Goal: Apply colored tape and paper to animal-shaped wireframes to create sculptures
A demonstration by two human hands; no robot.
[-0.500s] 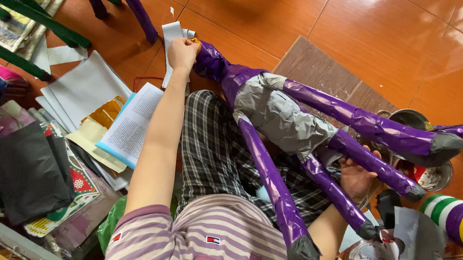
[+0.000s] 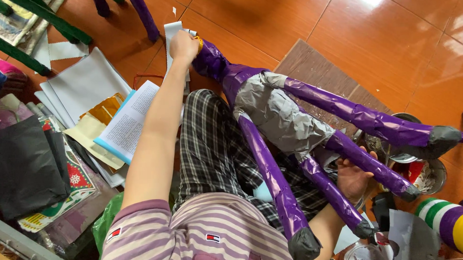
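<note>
Head view: figure [image 2: 282, 118] spans both hands [image 2: 184, 44].

Glossy purple foil wraps the animal figure [image 2: 292, 117] — its body crinkled grey paper — above shiny floor tiles [image 2: 268, 16]

Papers [image 2: 81, 89] lie left of the lap-borne figure [image 2: 282, 118].

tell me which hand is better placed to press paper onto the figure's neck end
Left. The left hand already grips the purple figure at that end; the right hand is down among its legs.
</note>
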